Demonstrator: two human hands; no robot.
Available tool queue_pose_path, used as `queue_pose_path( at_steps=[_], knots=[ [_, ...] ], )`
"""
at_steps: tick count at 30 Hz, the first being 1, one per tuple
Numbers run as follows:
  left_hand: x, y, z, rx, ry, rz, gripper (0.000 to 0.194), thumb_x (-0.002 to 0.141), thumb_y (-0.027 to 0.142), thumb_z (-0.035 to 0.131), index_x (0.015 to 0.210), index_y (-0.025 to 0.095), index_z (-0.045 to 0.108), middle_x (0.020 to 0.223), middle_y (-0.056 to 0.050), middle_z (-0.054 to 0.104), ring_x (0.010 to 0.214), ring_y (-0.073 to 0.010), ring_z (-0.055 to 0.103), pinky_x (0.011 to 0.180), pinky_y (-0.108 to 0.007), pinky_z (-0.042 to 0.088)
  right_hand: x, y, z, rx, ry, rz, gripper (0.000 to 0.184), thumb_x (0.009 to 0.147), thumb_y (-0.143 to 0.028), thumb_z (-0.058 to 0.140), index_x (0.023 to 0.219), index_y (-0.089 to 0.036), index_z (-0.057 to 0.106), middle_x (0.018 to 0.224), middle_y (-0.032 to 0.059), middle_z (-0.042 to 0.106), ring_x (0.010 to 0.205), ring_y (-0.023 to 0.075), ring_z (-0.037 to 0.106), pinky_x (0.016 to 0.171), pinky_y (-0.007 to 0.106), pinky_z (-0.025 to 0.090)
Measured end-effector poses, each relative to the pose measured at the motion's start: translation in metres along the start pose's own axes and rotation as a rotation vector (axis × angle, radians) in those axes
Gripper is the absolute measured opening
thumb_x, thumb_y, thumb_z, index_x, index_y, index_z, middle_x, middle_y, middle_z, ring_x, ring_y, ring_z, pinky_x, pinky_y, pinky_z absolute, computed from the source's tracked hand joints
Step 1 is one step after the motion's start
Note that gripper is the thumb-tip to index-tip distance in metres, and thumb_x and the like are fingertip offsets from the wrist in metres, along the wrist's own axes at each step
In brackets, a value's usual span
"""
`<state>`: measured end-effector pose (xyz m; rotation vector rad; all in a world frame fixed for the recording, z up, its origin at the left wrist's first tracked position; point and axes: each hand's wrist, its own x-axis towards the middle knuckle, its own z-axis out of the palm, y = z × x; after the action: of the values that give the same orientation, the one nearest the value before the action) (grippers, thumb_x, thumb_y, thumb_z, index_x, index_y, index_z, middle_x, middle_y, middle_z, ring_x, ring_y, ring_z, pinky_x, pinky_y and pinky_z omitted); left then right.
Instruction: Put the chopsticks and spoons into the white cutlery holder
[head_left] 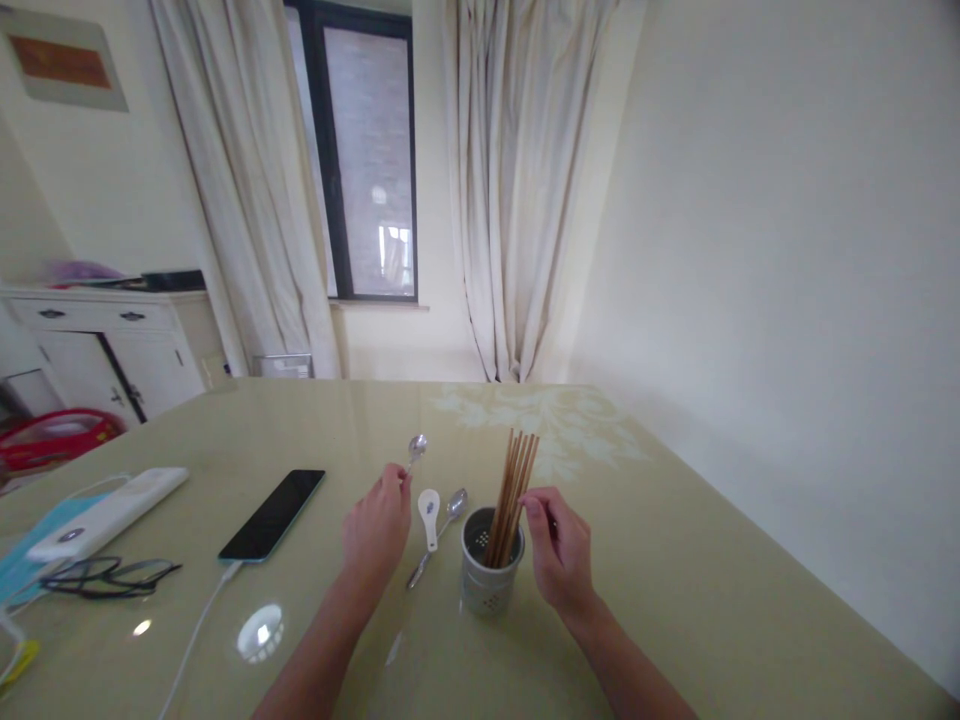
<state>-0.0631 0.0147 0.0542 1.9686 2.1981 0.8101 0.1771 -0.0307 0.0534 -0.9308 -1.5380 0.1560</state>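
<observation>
A grey perforated holder [489, 580] stands on the table with several wooden chopsticks [514, 490] leaning in it. My right hand [559, 550] is beside it on the right, fingers pinched against the chopsticks. My left hand [377, 532] is closed on the handle of a metal spoon [417, 446], its bowl raised above the fingers. Between my hands lie a white ceramic spoon [429, 512] and another metal spoon [442, 530], flat on the table just left of the holder.
On the yellow-green table [712, 560], a black phone [274, 514] with a white cable lies to the left. Further left are a white power bank [109, 512] and black glasses [105, 577]. A white cabinet [112, 345] and curtained window stand behind; a wall runs along the right.
</observation>
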Motion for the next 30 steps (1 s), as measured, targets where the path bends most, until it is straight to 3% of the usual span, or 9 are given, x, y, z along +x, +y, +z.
queue_pose_path(
  at_steps=[3,5,8,13,17,21,25,27,30],
  knots=[
    [-0.007,0.011,0.001,-0.487,0.145,0.106,0.025,0.106,0.041,0.046,0.108,0.022,0.063,0.089,-0.005,0.076,0.078,-0.0221,0.072,0.073,-0.031,0.052,-0.002,-0.002,0.002,0.007,-0.003,-0.026,0.026,0.109,-0.031,0.051,0.090,-0.021,0.066,0.066,-0.0038,0.057,0.054,0.0121,0.052,0.054,0.022,0.042],
    [-0.016,0.022,0.003,-0.802,0.177,0.143,0.031,0.103,0.048,0.053,0.111,0.021,0.065,0.084,-0.003,0.073,0.076,-0.0194,0.070,0.071,-0.029,0.053,-0.003,-0.003,0.002,0.012,-0.003,-0.044,0.026,0.109,-0.030,0.051,0.091,-0.021,0.067,0.066,-0.0035,0.056,0.054,0.0125,0.052,0.054,0.023,0.042],
    [-0.030,0.044,-0.001,-1.095,0.104,0.177,0.037,0.097,0.052,0.064,0.113,0.020,0.069,0.082,-0.002,0.072,0.074,-0.0164,0.068,0.068,-0.026,0.054,-0.003,-0.006,0.001,0.027,-0.017,-0.056,0.023,0.108,-0.029,0.052,0.098,-0.021,0.070,0.071,-0.0019,0.062,0.057,0.0130,0.055,0.055,0.024,0.043],
    [-0.035,0.079,-0.027,-1.308,-0.065,0.278,0.030,0.094,0.048,0.072,0.102,0.019,0.070,0.087,-0.004,0.077,0.077,-0.0149,0.070,0.069,-0.024,0.055,-0.005,-0.006,-0.003,0.055,-0.019,-0.057,0.023,0.108,-0.030,0.051,0.107,-0.022,0.072,0.074,-0.0013,0.066,0.058,0.0138,0.058,0.056,0.025,0.043],
    [-0.018,0.083,-0.035,-1.326,-0.125,0.286,0.031,0.091,0.047,0.076,0.100,0.019,0.067,0.088,-0.004,0.078,0.073,-0.0144,0.070,0.068,-0.025,0.055,-0.006,-0.002,-0.002,0.063,-0.028,-0.032,0.025,0.109,-0.033,0.050,0.103,-0.022,0.071,0.068,-0.0032,0.060,0.054,0.0129,0.053,0.054,0.025,0.040],
    [-0.006,0.066,-0.022,-1.240,-0.178,0.277,0.030,0.090,0.047,0.076,0.100,0.020,0.066,0.086,-0.003,0.077,0.075,-0.0160,0.072,0.072,-0.027,0.057,-0.006,0.004,0.004,0.088,0.007,0.065,0.039,0.111,-0.039,0.043,0.086,-0.021,0.067,0.064,-0.0035,0.053,0.054,0.0134,0.049,0.054,0.025,0.039],
    [-0.010,0.048,-0.010,-1.036,-0.236,0.293,0.028,0.090,0.047,0.074,0.094,0.020,0.069,0.085,-0.002,0.075,0.076,-0.0169,0.072,0.072,-0.027,0.056,-0.004,0.021,0.009,0.094,0.075,0.228,0.053,0.112,-0.046,0.034,0.070,-0.022,0.054,0.057,-0.0054,0.042,0.051,0.0135,0.043,0.052,0.026,0.035],
    [-0.013,0.042,-0.006,-0.962,-0.240,0.296,0.029,0.090,0.049,0.074,0.092,0.020,0.071,0.087,-0.003,0.076,0.077,-0.0176,0.071,0.071,-0.027,0.056,-0.001,0.035,0.013,0.052,0.020,0.294,0.052,0.111,-0.047,0.036,0.070,-0.022,0.055,0.057,-0.0047,0.045,0.053,0.0139,0.046,0.052,0.026,0.035],
    [-0.017,0.038,0.000,-0.907,-0.237,0.274,0.031,0.089,0.051,0.073,0.091,0.020,0.074,0.091,-0.005,0.078,0.075,-0.0180,0.071,0.066,-0.027,0.054,0.005,0.058,0.025,-0.057,-0.177,0.309,0.047,0.107,-0.046,0.045,0.073,-0.020,0.063,0.063,-0.0009,0.060,0.059,0.0159,0.054,0.054,0.025,0.040]
  ],
)
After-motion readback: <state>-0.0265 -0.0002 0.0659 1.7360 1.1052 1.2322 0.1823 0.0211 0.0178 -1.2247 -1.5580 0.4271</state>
